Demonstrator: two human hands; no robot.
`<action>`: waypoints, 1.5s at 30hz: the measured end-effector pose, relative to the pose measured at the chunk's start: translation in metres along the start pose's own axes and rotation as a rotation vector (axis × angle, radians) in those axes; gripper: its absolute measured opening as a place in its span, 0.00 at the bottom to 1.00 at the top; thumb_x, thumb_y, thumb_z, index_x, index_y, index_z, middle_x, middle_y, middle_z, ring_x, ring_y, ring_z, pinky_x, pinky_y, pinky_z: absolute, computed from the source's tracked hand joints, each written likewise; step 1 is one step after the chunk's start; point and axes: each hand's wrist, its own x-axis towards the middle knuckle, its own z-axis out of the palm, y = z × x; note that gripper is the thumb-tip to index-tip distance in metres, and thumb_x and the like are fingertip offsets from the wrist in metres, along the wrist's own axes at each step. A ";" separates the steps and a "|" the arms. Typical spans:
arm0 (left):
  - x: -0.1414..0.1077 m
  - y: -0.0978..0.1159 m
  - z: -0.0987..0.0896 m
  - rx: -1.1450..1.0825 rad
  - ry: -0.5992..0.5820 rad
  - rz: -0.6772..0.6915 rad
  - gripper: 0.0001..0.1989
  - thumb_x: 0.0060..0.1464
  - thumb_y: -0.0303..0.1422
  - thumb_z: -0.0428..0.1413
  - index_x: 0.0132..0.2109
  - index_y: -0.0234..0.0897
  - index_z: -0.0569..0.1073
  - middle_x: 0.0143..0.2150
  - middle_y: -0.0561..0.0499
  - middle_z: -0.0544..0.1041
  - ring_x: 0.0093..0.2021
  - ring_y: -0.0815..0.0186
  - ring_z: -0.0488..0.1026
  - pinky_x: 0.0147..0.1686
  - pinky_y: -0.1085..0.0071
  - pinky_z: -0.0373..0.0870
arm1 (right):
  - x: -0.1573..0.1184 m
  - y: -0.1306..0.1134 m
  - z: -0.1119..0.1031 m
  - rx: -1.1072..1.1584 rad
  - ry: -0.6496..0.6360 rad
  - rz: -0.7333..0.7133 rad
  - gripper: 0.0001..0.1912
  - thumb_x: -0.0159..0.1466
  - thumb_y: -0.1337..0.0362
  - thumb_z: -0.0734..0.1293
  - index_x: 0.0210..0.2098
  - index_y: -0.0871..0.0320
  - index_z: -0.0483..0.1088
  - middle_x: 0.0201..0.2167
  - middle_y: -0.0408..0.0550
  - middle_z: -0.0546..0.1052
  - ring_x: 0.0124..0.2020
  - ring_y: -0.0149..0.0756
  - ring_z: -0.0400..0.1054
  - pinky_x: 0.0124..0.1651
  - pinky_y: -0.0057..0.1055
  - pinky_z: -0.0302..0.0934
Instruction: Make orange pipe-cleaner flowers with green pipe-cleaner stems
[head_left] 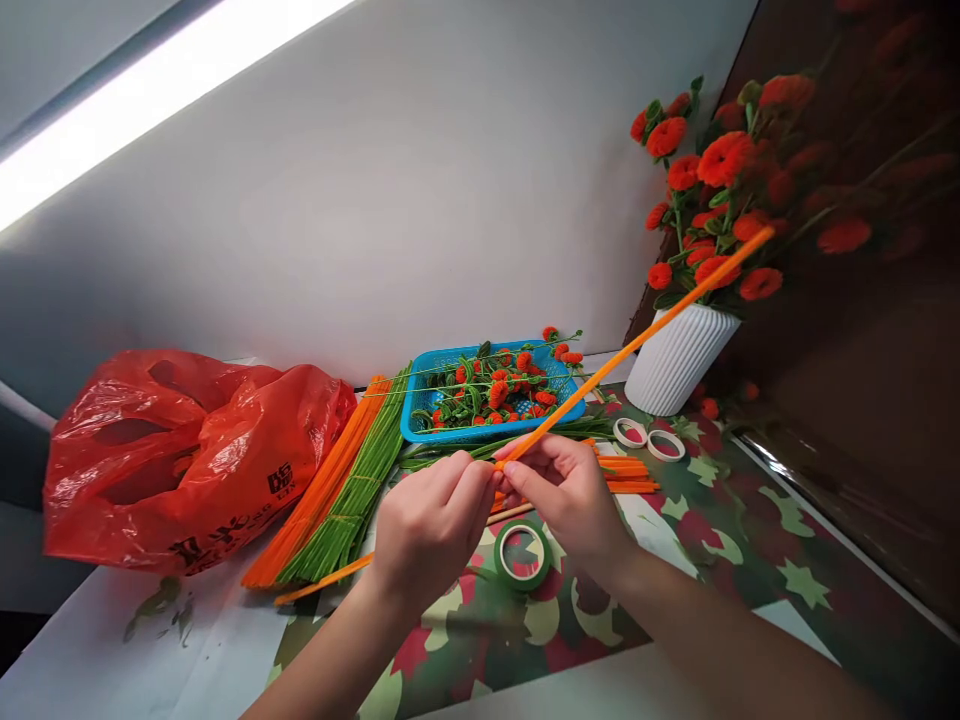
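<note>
Orange pipe cleaner (645, 344) is slanting through the air above the middle of the table (225, 670), and from where I'm standing everything is spreading out around it. At the table's left edge a crumpled red plastic bag (225, 440) is slumping, and just beside it an orange bundle (322, 487) and a green bundle (356, 480) of fuzzy stems are lying side by side. An orange end is poking out low behind the left wrist; I can't tell whether it is belonging to the same length. The left hand (431, 525) is pinching the orange fuzz with its fingers curled, right against the right hand (570, 500), which is pinching too, thumb against fingers. Behind them, near the back edge, a blue basket (450, 436) is holding small red blooms, while a green tape roll (547, 555) is lying nearer the front edge. To my eye the fuzzy length is looking light, soft outside and bendable, hardly slippery or fragile, so fingertips close to the small coil are probably giving the best hold, the long free end being apt to sway. Rightward, short orange stems (626, 468) and two white rings (666, 458) are lying; near the back right corner a white vase (679, 360) is carrying red flowers (724, 158).
</note>
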 end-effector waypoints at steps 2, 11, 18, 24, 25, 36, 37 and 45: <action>0.000 0.000 0.000 0.019 -0.003 0.014 0.11 0.58 0.26 0.53 0.27 0.36 0.67 0.21 0.54 0.66 0.21 0.69 0.61 0.22 0.72 0.56 | 0.000 0.000 0.000 -0.009 0.012 0.009 0.03 0.53 0.67 0.68 0.28 0.60 0.73 0.23 0.43 0.77 0.27 0.31 0.74 0.32 0.25 0.70; 0.001 -0.003 0.000 0.088 -0.021 0.083 0.12 0.60 0.26 0.52 0.27 0.36 0.67 0.20 0.55 0.64 0.21 0.68 0.59 0.23 0.70 0.54 | 0.003 0.002 -0.002 -0.041 0.000 0.033 0.06 0.53 0.65 0.68 0.28 0.62 0.74 0.23 0.44 0.77 0.28 0.33 0.73 0.33 0.28 0.69; 0.001 -0.003 -0.001 0.115 -0.053 0.109 0.11 0.60 0.27 0.52 0.28 0.36 0.68 0.22 0.55 0.66 0.23 0.67 0.60 0.24 0.69 0.53 | 0.003 0.002 -0.001 -0.086 0.034 0.066 0.04 0.51 0.67 0.66 0.25 0.61 0.72 0.22 0.43 0.75 0.26 0.30 0.70 0.30 0.25 0.67; 0.000 -0.005 0.001 0.174 -0.092 0.148 0.11 0.60 0.26 0.52 0.27 0.37 0.67 0.21 0.55 0.64 0.23 0.67 0.60 0.25 0.67 0.51 | 0.009 0.002 -0.007 -0.194 0.001 0.172 0.03 0.51 0.67 0.65 0.25 0.61 0.68 0.20 0.40 0.71 0.23 0.27 0.67 0.27 0.23 0.66; 0.000 -0.005 0.002 0.179 -0.095 0.150 0.12 0.60 0.26 0.51 0.27 0.37 0.67 0.21 0.55 0.64 0.23 0.67 0.60 0.25 0.67 0.51 | 0.010 0.001 -0.008 -0.219 -0.019 0.184 0.03 0.51 0.67 0.65 0.25 0.61 0.68 0.20 0.39 0.70 0.23 0.27 0.66 0.27 0.23 0.66; 0.000 -0.006 0.002 0.197 -0.172 0.170 0.14 0.59 0.24 0.49 0.25 0.37 0.64 0.21 0.56 0.64 0.21 0.67 0.58 0.25 0.68 0.50 | 0.017 0.003 -0.013 -0.303 -0.079 0.212 0.03 0.50 0.68 0.63 0.22 0.60 0.66 0.18 0.39 0.69 0.21 0.26 0.64 0.25 0.22 0.62; 0.000 -0.006 0.003 0.193 -0.177 0.170 0.14 0.60 0.24 0.49 0.25 0.37 0.64 0.21 0.56 0.64 0.21 0.67 0.58 0.25 0.68 0.50 | 0.017 0.004 -0.013 -0.309 -0.082 0.208 0.03 0.50 0.68 0.63 0.21 0.60 0.66 0.18 0.39 0.69 0.21 0.26 0.63 0.25 0.22 0.61; 0.000 -0.007 0.007 0.144 -0.198 0.122 0.15 0.60 0.24 0.48 0.25 0.37 0.65 0.21 0.56 0.65 0.20 0.69 0.59 0.23 0.70 0.51 | 0.017 0.010 -0.012 -0.309 -0.085 0.183 0.03 0.51 0.67 0.63 0.21 0.59 0.64 0.16 0.37 0.64 0.19 0.26 0.59 0.22 0.23 0.54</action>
